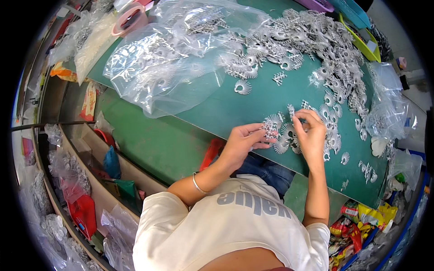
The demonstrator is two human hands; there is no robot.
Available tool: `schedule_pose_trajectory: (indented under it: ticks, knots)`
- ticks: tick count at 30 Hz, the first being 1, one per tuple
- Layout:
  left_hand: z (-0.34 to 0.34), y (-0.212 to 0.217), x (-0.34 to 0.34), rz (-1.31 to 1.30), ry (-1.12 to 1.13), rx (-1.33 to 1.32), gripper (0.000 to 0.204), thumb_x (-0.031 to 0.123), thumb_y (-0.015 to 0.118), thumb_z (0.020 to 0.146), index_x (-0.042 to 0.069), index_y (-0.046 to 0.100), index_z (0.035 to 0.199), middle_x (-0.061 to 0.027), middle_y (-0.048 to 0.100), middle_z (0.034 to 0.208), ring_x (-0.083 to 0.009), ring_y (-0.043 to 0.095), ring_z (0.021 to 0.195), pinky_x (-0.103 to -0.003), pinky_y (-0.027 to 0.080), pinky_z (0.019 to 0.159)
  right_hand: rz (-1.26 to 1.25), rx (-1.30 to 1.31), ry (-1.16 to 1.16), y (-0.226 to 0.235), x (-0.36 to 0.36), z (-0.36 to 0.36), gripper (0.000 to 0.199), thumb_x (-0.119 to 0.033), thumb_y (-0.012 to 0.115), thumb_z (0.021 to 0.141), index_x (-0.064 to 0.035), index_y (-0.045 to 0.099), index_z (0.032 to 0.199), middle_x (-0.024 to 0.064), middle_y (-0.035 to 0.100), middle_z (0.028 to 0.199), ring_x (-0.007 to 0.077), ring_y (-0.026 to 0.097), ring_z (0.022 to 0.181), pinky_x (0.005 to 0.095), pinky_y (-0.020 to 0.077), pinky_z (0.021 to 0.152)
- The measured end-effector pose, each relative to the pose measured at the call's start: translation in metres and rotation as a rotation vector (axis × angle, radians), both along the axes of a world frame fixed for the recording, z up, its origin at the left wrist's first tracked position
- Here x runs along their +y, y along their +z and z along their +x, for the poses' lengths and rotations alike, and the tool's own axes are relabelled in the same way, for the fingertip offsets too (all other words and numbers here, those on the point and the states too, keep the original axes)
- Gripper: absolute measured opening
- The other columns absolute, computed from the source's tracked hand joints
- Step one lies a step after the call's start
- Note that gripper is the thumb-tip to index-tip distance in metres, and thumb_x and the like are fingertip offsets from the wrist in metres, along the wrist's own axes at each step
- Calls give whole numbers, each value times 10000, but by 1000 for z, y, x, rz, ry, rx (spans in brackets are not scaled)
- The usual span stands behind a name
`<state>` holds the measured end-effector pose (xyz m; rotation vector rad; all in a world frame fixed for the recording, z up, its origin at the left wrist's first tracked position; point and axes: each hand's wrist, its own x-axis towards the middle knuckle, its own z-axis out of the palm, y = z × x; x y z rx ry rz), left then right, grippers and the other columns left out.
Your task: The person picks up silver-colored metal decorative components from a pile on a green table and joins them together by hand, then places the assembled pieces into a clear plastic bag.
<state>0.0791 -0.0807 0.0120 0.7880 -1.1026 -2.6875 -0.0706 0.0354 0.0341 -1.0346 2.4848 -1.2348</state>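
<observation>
My left hand is closed around a silver fan-shaped metal piece near the front edge of the green table. Finer branch-like metal parts sit against it at my fingertips. Just to the right, my right hand pinches a small silver branch-like piece between thumb and fingers. Beneath and between both hands lie several loose fan-shaped pieces, partly covered by my fingers. A single fan piece rests farther off on the table.
A large heap of silver pieces spreads over the far right. Transparent plastic bags cover the far left. A pink basket and a yellow-green tray stand at the back. Bins with colourful packets flank the lower right.
</observation>
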Motion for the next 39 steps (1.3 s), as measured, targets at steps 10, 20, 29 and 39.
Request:
schedule_pose_trajectory:
  ticks: [10,20,29,39]
  knots:
    - [-14,-1,14,-12,87,65,303,120,582,870,-28,526,1129,-59,620,941,-114,607,815,-244,502,717,-177,-421,146,-6,-2,24,109,-13,630,781,28,637,882,43,572,927,19,428,572,166,361,505]
    - [-16,-6,-5,43,209,55,231,85,590,857,-24,551,1057,-44,607,880,-93,577,728,-241,504,695,-270,-562,31,2,4,27,175,-3,589,823,1,589,998,-4,555,853,6,464,587,156,355,494]
    - [-121,34,-161,78,685,176,225,-8,469,878,-69,465,1094,-170,548,1012,-203,572,895,-279,474,672,-143,-703,160,-1,5,32,119,-36,577,844,2,615,951,-18,561,859,-14,405,584,144,317,502]
    - [-57,38,-42,212,1,188,368,127,469,915,-29,434,1246,-176,490,1235,-241,532,1081,-335,449,862,-550,-1189,-149,-4,20,9,165,-120,534,892,-12,582,1008,-26,512,762,54,462,691,196,368,619]
